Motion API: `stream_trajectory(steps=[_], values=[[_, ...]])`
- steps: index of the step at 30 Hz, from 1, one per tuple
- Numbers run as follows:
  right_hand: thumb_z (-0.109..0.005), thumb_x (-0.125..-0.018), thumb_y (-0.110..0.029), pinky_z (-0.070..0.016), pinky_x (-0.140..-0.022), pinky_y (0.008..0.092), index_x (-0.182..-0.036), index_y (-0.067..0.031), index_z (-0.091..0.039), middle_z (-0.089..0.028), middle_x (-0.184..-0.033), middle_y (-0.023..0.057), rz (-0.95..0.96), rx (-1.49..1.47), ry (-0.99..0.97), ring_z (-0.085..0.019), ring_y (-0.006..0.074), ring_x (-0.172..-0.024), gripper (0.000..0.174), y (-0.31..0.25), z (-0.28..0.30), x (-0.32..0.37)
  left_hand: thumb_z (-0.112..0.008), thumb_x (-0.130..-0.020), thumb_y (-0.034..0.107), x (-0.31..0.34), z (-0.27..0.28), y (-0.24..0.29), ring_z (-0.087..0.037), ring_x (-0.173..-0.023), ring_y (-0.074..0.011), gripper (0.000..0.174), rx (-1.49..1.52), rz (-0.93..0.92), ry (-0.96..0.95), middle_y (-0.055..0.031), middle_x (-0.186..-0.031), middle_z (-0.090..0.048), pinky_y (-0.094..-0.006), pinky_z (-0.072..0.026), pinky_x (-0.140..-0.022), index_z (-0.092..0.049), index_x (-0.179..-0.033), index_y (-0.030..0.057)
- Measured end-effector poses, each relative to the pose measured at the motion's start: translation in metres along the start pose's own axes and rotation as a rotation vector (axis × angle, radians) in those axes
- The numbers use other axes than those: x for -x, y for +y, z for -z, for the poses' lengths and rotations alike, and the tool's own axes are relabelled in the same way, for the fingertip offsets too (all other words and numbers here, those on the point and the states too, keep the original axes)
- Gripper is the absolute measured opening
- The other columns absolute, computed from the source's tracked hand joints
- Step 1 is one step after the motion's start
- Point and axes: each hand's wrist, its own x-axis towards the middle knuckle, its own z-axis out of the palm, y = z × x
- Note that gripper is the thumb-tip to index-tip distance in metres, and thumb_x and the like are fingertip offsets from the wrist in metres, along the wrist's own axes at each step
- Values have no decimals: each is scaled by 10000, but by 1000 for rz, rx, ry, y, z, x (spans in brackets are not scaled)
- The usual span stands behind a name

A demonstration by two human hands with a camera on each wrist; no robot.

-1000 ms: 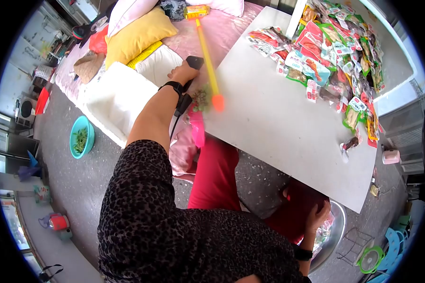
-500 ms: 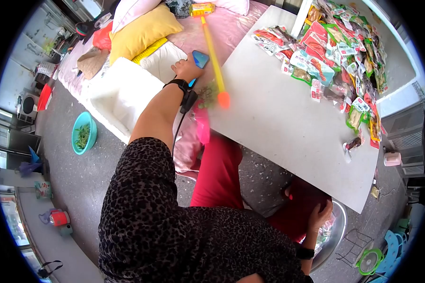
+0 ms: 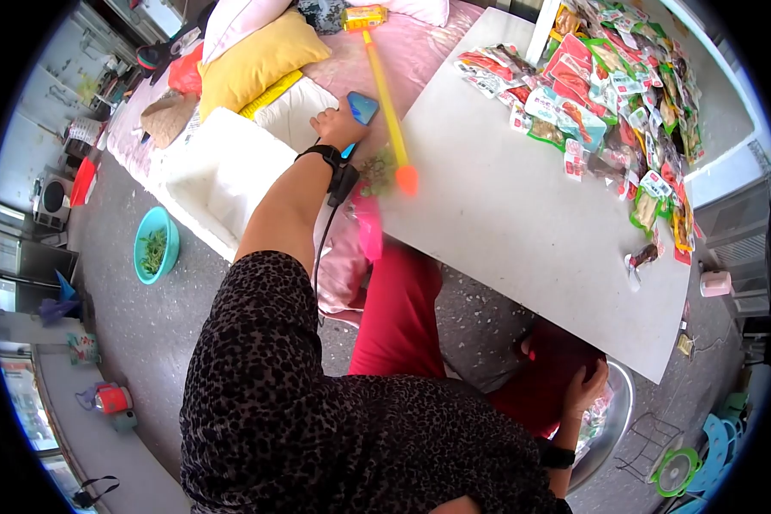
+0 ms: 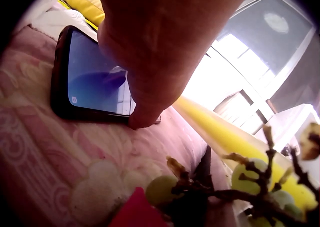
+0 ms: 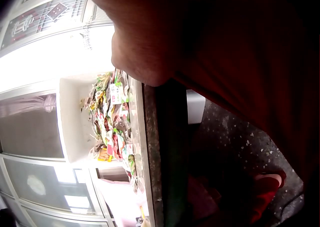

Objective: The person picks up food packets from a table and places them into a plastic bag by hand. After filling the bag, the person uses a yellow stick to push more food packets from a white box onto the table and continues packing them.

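Note:
My left hand (image 3: 341, 128) grips a black-cased phone (image 3: 363, 107) over the pink bedding, beside a white foam box. The phone's screen is lit blue, and in the left wrist view the thumb (image 4: 145, 114) meets its near edge; the other fingers are hidden there. Close by, a grape stem with a few green grapes (image 4: 250, 176) lies with a bright pink bag (image 3: 368, 227). My right hand (image 3: 584, 390) rests on the red-trousered knee below the table edge, its fingers loosely bent and holding nothing.
A yellow stick with an orange tip (image 3: 385, 103) lies between bed and grey-white table (image 3: 505, 206). Many snack packets (image 3: 608, 111) spill from a white box. The foam box (image 3: 223, 176), a turquoise basin of greens (image 3: 171, 244) and a metal basin (image 3: 621, 411) stand around.
The phone's screen has gone from dark to lit. The left hand has stayed at the phone, and the right hand has kept to the knee. The head view has shifted slightly.

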Motion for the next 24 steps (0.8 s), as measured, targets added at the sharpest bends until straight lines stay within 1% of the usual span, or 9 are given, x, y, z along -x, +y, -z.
stream_trajectory(steps=[1,4,7,10,14,16,18,20,24], values=[[-515,-702,-61,-352,-840,430,-993,37,-450,-486,-1005,212,-5,6,-1,-449,367,-962,315,0,0,0,-586,-568,406,0,0,-1,-379,-1073,-341,798,-8,-1,-8,-214,-1105,-438,-476,-189,-908,-246,-1233,123],[-515,-700,-61,-352,-840,427,-993,37,-451,-488,-1004,211,13,-7,6,-451,365,-960,316,-1,1,-1,-551,-611,465,4,9,-4,-355,-1099,-329,727,38,-13,-131,-204,-1135,-424,-494,-149,-918,-325,-1194,94],[-521,-710,-68,-366,-825,400,-1004,24,-450,-484,-1004,198,14,4,-2,-460,346,-943,317,1,0,-1,-551,-610,484,1,10,-5,-368,-1096,-331,701,76,-58,-124,-173,-1148,-431,-487,-218,-905,-386,-1165,88],[-523,-711,-75,-366,-825,400,-1006,24,-449,-483,-1009,196,29,-8,3,-457,342,-947,319,3,-1,0,-558,-621,461,-10,20,-8,-424,-1045,-343,647,233,-135,-116,-163,-1111,-467,-447,-313,-873,-429,-1131,84],[-522,-700,-74,-359,-832,422,-992,26,-460,-493,-998,205,32,-22,53,-458,356,-949,315,2,-2,1,-559,-683,349,1,50,-35,-509,-931,-304,454,490,-408,147,-164,-989,-536,-342,-400,-803,-508,-1014,43],[-525,-702,-80,-362,-829,423,-991,25,-463,-493,-999,205,34,-32,38,-460,355,-947,313,0,0,2,-549,-703,312,15,68,-59,-514,-923,-286,385,480,-434,276,-155,-971,-545,-330,-406,-789,-530,-967,33],[-528,-706,-87,-363,-827,424,-992,23,-465,-493,-1004,206,31,-43,47,-459,356,-948,312,3,-2,6,-552,-702,281,40,83,-90,-527,-870,-299,343,555,-371,328,-153,-917,-561,-335,-411,-766,-538,-945,39],[-530,-709,-93,-364,-827,424,-992,23,-467,-492,-1008,207,29,-49,47,-459,358,-949,313,5,-5,7,-554,-699,278,72,92,-120,-530,-851,-298,335,512,-297,328,-154,-890,-565,-341,-415,-751,-541,-931,37],[-530,-712,-102,-366,-826,425,-990,25,-468,-492,-1014,209,34,-57,48,-461,362,-947,313,10,-4,7,-560,-698,288,114,75,-174,-532,-847,-295,341,344,-215,208,-151,-890,-565,-349,-417,-743,-544,-927,36]])
